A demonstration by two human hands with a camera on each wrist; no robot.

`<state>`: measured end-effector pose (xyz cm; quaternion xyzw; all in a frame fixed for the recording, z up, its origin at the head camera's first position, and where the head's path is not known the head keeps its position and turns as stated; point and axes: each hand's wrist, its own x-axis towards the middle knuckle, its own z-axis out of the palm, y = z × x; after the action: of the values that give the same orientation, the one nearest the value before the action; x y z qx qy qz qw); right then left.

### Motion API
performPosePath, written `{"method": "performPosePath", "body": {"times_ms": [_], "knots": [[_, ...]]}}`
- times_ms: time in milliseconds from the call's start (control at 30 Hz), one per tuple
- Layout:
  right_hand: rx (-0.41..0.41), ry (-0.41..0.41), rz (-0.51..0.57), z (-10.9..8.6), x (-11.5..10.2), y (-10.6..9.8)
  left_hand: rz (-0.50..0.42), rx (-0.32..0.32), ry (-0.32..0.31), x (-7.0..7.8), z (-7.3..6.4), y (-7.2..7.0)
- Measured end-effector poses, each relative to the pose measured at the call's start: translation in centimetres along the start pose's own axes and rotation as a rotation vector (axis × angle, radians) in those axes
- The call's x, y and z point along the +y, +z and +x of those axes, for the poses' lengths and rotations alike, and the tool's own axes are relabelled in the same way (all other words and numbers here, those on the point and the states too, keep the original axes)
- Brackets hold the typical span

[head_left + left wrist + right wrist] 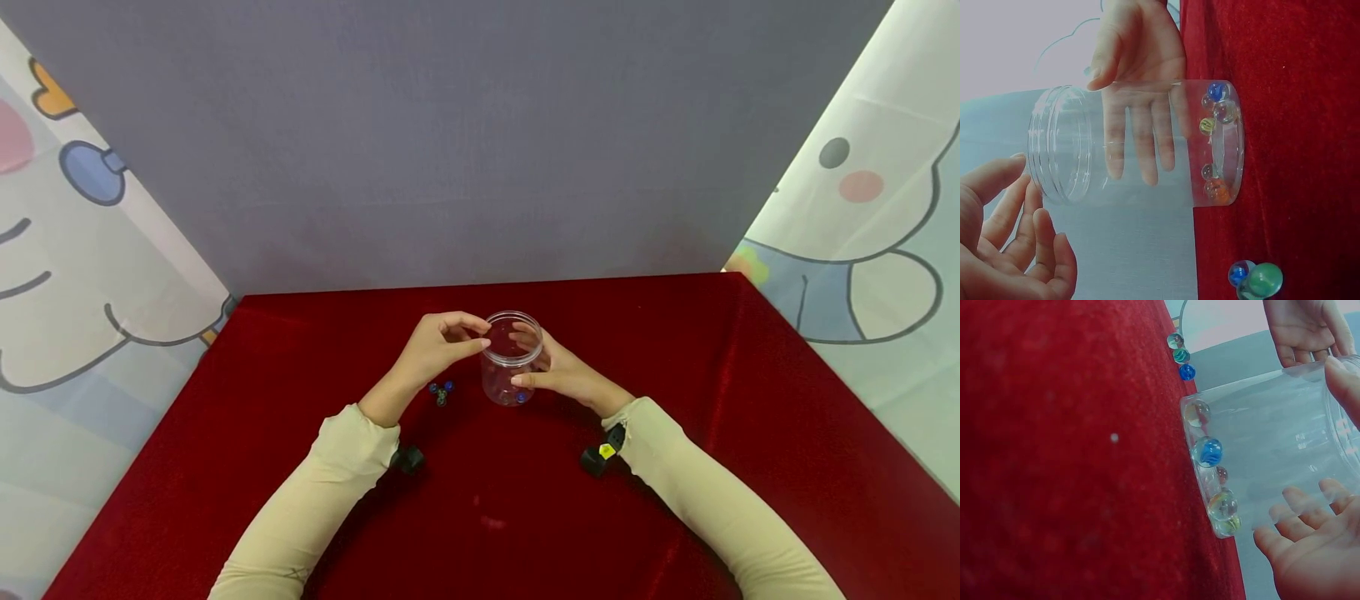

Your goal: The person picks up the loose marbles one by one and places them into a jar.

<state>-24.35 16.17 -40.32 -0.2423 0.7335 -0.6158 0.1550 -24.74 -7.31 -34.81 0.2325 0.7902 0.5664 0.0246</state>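
Note:
A clear plastic jar (498, 379) stands upright on the red cloth, its mouth uncovered. Several glass marbles lie on its bottom, among them a blue marble (1210, 452) and an orange marble (1217, 190). My right hand (562, 371) holds the jar from the right, thumb in front and fingers behind it. At the left side of the rim is my left hand (442, 346), its thumb and fingertips close to the edge with a gap between them. Nothing shows in that left hand; whether its fingertips touch the rim, I cannot tell.
Left of the jar, a small cluster of loose marbles (441, 393) rests on the red cloth (480, 517), including a green marble (1265, 279). A grey panel (480, 150) rises behind the table. Printed cartoon curtains (847, 217) hang on both sides.

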Motion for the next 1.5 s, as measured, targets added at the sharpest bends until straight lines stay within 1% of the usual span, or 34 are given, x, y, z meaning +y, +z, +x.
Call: {"method": "performPosePath", "body": {"times_ms": [233,367,533,733,900,1133,1400,1500], "knots": [[0.003,0.008,-0.007,-0.1,0.1,-0.1,-0.006,0.021,-0.013,0.1,-0.2,0.1],[0.008,0.015,-0.013,0.0,0.1,-0.1,0.003,0.028,-0.011,0.0,-0.3,-0.1],[0.001,-0.005,-0.008,0.0,0.1,-0.3,0.014,0.026,-0.008,-0.4,-0.3,-0.5],[0.000,-0.011,0.000,0.1,0.3,-0.2,0.036,0.023,-0.037,-0.9,-0.6,-0.9],[0.011,-0.008,-0.001,0.1,0.3,-0.2,0.068,0.032,-0.044,-1.3,-0.9,-1.3],[0.013,-0.015,-0.010,0.1,0.4,-0.2,0.075,0.040,-0.076,-1.8,-1.4,-1.9],[0.013,-0.018,-0.008,0.1,0.3,-0.2,0.029,0.011,-0.096,-2.5,-1.8,-2.6],[0.012,-0.018,-0.009,0.0,0.2,-0.3,0.027,0.000,-0.122,-2.8,-2.0,-2.8]]}}
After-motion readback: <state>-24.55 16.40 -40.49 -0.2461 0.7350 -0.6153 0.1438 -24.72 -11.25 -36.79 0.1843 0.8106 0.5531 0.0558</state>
